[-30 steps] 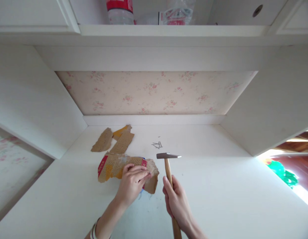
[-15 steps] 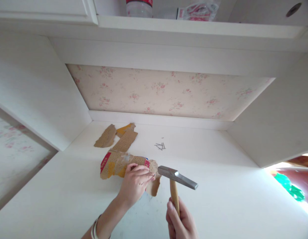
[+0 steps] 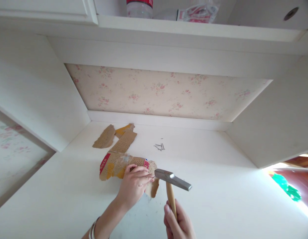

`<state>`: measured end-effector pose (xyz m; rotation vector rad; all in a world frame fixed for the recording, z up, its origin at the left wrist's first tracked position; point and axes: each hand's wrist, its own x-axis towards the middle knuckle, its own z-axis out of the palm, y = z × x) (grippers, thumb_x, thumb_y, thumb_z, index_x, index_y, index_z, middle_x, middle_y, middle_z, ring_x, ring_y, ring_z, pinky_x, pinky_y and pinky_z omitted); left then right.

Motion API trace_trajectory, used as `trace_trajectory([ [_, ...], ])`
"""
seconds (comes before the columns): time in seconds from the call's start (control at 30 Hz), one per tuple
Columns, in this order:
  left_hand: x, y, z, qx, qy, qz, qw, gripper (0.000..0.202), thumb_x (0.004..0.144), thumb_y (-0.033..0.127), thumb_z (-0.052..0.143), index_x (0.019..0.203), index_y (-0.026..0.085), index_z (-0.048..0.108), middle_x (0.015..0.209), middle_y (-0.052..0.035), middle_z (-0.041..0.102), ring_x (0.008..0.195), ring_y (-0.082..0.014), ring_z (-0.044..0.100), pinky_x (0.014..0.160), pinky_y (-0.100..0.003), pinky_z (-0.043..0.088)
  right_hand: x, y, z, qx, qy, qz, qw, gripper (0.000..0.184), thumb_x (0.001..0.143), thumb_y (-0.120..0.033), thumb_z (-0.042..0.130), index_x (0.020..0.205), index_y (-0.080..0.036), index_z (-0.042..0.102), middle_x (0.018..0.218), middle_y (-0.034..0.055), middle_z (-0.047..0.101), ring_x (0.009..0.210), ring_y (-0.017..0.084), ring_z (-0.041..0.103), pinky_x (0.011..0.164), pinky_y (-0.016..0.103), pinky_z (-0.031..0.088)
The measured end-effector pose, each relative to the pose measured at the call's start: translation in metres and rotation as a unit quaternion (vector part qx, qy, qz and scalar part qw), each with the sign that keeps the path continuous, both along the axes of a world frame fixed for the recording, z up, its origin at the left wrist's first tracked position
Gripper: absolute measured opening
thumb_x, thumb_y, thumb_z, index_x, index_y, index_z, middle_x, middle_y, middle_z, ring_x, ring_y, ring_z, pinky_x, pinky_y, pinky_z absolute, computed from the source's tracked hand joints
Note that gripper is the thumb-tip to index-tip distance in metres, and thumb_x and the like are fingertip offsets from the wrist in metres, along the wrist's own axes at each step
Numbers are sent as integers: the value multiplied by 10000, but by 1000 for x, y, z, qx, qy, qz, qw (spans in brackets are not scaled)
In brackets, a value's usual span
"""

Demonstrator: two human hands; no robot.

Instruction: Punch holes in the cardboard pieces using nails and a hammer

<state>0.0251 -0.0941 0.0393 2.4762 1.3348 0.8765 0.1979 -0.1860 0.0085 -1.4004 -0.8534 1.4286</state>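
My right hand (image 3: pixel 177 219) is wrapped round the wooden handle of a hammer (image 3: pixel 172 177). Its steel head is level with the fingertips of my left hand (image 3: pixel 136 182), just to their right. That hand rests on a torn, hole-dotted piece of cardboard (image 3: pixel 114 164) with red and yellow print and clear tape. Thumb and fingers are pinched together at the cardboard's right end, where a thin dark tip, seemingly a nail (image 3: pixel 153 177), shows between them. Most of it is hidden by the fingers.
Several loose nails (image 3: pixel 159 146) lie on the white surface (image 3: pixel 206 159) beyond the hammer. More cardboard scraps (image 3: pixel 104 136) lie behind the held piece. White side panels stand left and right, and a shelf (image 3: pixel 193 28) overhangs at the top with a bottle (image 3: pixel 139 8) on it.
The hammer and my right hand have shifted slightly left, the head now closer to the left fingertips. My left hand stays on the cardboard. The view has moved a little.
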Motion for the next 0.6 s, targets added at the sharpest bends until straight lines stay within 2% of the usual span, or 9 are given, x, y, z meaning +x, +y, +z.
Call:
trace_trajectory([
  [0.23,2,-1,5,-5,-10,-1,1000,183,905,219,627,946,353,745,869,37,771,952,-179,661,889,-390,359,-5,-1,-3,-27,7,18,999,579,727,-775,582,661,-232,394,480,-114,300,402,38,164,346,160,97],
  [0.43,1,0,3,0,7,-6,1000,216,902,223,633,1014,382,728,904,51,770,970,-186,660,894,-395,348,-7,-2,1,-20,12,4,1000,565,723,-760,603,664,-230,416,451,-113,316,392,41,181,364,166,94],
  [0.6,1,0,1,2,0,1,1000,219,901,216,635,1032,366,726,915,41,771,969,-182,657,904,-397,342,-7,-3,1,-3,23,-35,999,581,704,-775,605,648,-221,442,463,-107,318,388,42,245,376,169,156],
])
